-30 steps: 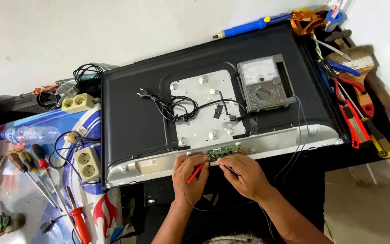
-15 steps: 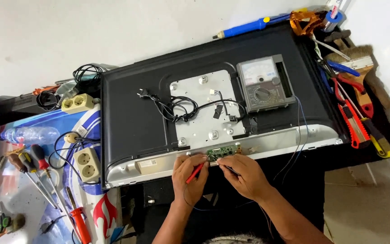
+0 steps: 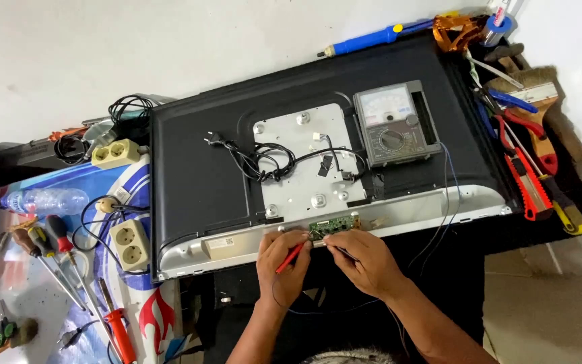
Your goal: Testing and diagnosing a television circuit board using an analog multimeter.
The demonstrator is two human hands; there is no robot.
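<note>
Nothing much has shifted since the earlier frames: both hands sit on the same spot, probes barely nudged. Left hand (image 3: 283, 259) is closed around a red probe (image 3: 290, 257), tip angled up to the small green board (image 3: 332, 227). Right hand (image 3: 364, 259) pinches a black probe (image 3: 342, 252), tip at the board's lower edge; exact contact points too small to tell. Held pencil-style, likely for fine aiming at tiny pads. Thin wires (image 3: 447, 202) run from the hands up to the grey meter (image 3: 393, 133), which lies flat on the TV back (image 3: 197, 189), dial facing the person so it reads at a glance. Board is narrow, green, with small parts, seated in the silver strip (image 3: 237, 244) along the TV's near edge, just above both hands. TV lies face down on the table. Screwdrivers (image 3: 55, 256) and sockets (image 3: 129, 244) lie left, pliers and cutter (image 3: 530, 182) right, all within reach.
</note>
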